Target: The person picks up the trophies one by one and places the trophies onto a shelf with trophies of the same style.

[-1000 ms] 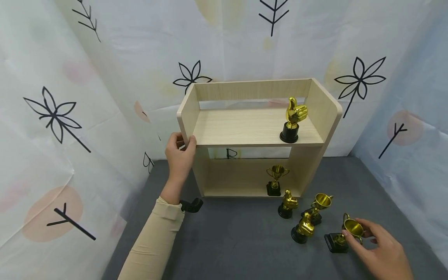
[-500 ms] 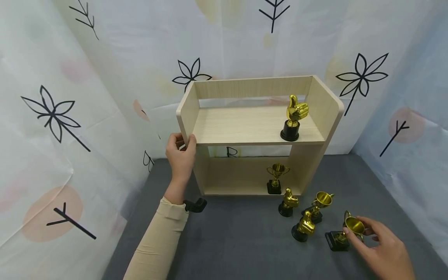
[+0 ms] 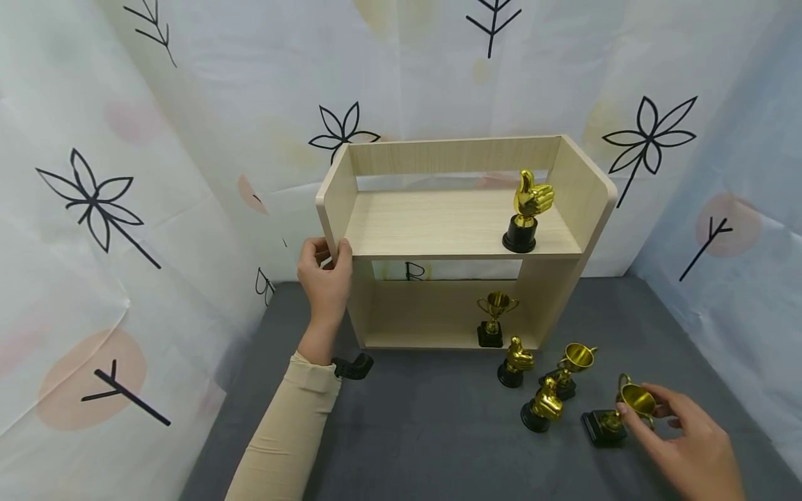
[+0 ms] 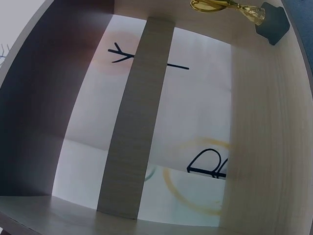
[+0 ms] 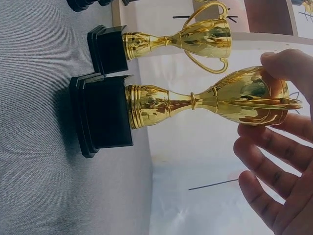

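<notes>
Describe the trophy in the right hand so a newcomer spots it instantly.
Find the wooden shelf unit, then the grey tabletop off its front right corner. The rightmost trophy there is a gold two-handled cup with a black base. It alone among the trophies is gripped, by the right hand at its bowl.

Your left arm (image 3: 282, 431) stretches forward, wrist (image 3: 316, 344) just below your left hand (image 3: 324, 285), whose thumb and curled fingers hold a pinch. Well apart to its right and nearer you, your right hand (image 3: 695, 438) pinches too, thumb (image 5: 289, 67) opposite the fingers, the lowest finger (image 5: 259, 198) free.
</notes>
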The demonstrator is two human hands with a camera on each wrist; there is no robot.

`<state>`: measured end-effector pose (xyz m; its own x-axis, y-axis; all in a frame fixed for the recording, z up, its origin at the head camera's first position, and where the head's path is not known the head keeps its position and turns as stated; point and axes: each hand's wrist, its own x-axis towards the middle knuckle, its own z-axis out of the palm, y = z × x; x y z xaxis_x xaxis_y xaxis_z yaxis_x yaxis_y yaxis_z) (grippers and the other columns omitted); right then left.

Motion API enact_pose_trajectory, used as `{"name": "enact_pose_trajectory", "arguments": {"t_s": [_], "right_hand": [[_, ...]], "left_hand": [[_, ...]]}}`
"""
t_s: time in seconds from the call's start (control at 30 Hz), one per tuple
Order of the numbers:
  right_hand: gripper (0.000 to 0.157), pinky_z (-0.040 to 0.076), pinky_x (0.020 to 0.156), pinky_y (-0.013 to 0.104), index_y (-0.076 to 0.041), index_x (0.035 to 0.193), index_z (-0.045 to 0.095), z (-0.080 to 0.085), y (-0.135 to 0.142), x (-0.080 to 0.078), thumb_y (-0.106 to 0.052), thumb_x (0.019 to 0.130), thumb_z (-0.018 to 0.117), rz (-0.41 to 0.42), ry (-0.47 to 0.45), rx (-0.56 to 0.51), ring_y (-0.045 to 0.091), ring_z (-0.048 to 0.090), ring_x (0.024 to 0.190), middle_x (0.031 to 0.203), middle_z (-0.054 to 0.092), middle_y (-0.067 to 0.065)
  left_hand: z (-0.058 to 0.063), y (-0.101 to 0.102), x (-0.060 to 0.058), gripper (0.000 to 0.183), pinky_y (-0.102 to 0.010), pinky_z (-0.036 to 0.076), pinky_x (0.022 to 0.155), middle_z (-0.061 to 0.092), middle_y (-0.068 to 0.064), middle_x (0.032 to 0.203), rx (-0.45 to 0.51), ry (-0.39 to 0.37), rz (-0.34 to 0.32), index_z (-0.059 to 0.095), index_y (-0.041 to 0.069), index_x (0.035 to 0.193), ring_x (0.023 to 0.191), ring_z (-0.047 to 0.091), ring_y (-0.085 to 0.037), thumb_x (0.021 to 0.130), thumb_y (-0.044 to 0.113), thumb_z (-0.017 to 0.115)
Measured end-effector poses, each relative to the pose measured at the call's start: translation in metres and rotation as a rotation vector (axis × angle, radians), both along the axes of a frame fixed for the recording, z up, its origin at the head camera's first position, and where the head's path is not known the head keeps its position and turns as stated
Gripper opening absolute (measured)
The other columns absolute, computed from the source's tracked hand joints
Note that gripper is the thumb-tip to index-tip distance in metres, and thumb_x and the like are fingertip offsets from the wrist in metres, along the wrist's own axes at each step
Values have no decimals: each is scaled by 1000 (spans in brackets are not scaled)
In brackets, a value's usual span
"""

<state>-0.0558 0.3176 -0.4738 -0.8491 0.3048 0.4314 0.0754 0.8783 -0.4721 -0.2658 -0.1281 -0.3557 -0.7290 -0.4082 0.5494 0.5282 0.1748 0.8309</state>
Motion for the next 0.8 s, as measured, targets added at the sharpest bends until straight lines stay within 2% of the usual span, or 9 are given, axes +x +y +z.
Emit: {"name": "enact_pose_trajectory", "arguments": {"t_s": [0.1, 0.13, 0.2, 0.3, 0.4, 0.57, 0.8], "right_hand": [[46, 53, 68, 58, 6, 120, 70, 1, 1, 0, -22, 87, 88, -4, 2, -5, 41, 64, 78, 101, 68, 28], [46, 53, 68, 54, 5, 120, 70, 2, 1, 0, -22, 87, 88, -6, 3, -6, 41, 64, 78, 100, 68, 28], [46, 54, 68, 42, 5, 120, 70, 3, 1, 0, -22, 87, 88, -6, 14, -8, 39, 63, 77, 100, 69, 27], [46, 46, 65, 20, 4, 119, 71, 4, 2, -1, -21, 85, 90, -1, 42, -7, 29, 61, 75, 98, 70, 24], [46, 37, 63, 8, 2, 118, 73, 5, 2, -2, -21, 83, 91, 6, 68, -6, 18, 57, 73, 97, 71, 21], [47, 36, 64, 5, 1, 118, 73, 6, 3, -2, -20, 81, 92, 14, 86, -8, 10, 55, 74, 98, 71, 21], [48, 36, 65, 7, 1, 121, 73, 10, 2, -2, -21, 83, 91, -4, 80, -33, -17, 37, 79, 100, 71, 21]], "left_hand": [[0, 1, 0, 19, -18, 54, 76, 62, -25, 104, 7, 4, 5, 63, -12, 111, 93, 64, -24, 100, 3, 68], [0, 1, 0, 19, -18, 54, 75, 62, -25, 103, 9, 5, 8, 63, -12, 110, 93, 64, -24, 99, 2, 68], [0, 1, -1, 19, -19, 54, 75, 62, -24, 103, 12, 5, 15, 63, -12, 110, 92, 64, -23, 99, 3, 68], [0, 1, -1, 18, -21, 54, 74, 63, -23, 102, 12, 9, 23, 63, -12, 109, 91, 64, -23, 99, 3, 68], [1, 2, -1, 18, -21, 54, 74, 62, -24, 101, 14, 13, 19, 63, -12, 109, 91, 64, -23, 99, 2, 67], [2, 2, 1, 18, -22, 54, 75, 62, -25, 103, 4, 1, 23, 63, -11, 110, 92, 64, -24, 99, 2, 68], [2, 3, 1, 18, -25, 53, 76, 62, -28, 105, -18, -6, 34, 62, -11, 110, 95, 66, -28, 100, 3, 67]]}}
